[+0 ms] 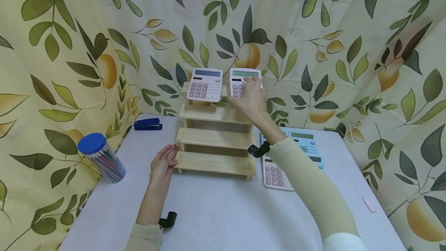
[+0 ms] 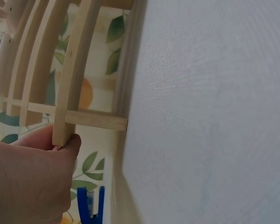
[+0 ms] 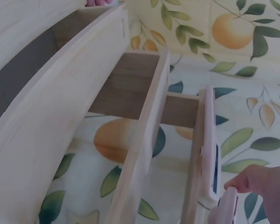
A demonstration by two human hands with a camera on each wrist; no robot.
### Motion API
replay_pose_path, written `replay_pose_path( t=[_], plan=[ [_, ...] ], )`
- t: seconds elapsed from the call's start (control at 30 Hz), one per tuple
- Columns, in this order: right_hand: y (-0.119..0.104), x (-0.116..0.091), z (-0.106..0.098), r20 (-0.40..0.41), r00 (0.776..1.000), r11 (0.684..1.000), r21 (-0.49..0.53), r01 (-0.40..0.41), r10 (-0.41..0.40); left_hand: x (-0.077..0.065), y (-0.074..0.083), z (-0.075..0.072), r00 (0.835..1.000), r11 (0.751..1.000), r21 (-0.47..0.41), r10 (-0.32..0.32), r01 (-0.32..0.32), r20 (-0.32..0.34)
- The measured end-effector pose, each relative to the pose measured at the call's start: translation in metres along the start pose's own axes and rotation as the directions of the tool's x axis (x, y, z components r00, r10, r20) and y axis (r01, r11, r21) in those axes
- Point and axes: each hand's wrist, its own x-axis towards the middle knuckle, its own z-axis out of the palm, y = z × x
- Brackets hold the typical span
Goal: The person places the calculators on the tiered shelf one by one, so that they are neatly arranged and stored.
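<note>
A wooden stepped shelf (image 1: 216, 138) stands on the white table. My left hand (image 1: 163, 162) pinches the left end of its lowest step (image 2: 67, 93), thumb and fingers either side of the plank in the left wrist view. At the top, my right hand (image 1: 251, 100) holds a white-and-pink calculator (image 1: 237, 88) by its side, covering part of its keys. Beside it on the top step leans a matching calculator (image 1: 204, 84), also seen edge-on in the right wrist view. The held calculator (image 3: 224, 210) overlaps the top step's end there, with fingers of my right hand (image 3: 266, 189) at its edge.
Right of the shelf lie several more calculators, blue (image 1: 304, 142) and pink (image 1: 277, 173), partly under my right forearm. A blue stapler (image 1: 148, 124) and a blue-lidded tub of pens (image 1: 102, 158) stand at left. A small pink slip (image 1: 369, 205) lies near the right edge. Patterned curtain surrounds the table.
</note>
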Motion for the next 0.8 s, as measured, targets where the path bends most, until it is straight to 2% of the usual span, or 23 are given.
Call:
replay_pose_path(
  t=[0.43, 0.8],
  plan=[
    [-0.008, 0.012, 0.014, 0.019, 1.000, 0.994, -0.110, -0.005, 0.007, 0.001, 0.000, 0.001, 1.000, 1.000, -0.003, -0.005, 0.005, 0.002],
    [-0.008, 0.016, 0.021, 0.031, 1.000, 0.991, -0.134, 0.005, -0.001, 0.000, 0.001, 0.002, 1.000, 1.000, 0.003, -0.015, 0.015, -0.015]
  ],
)
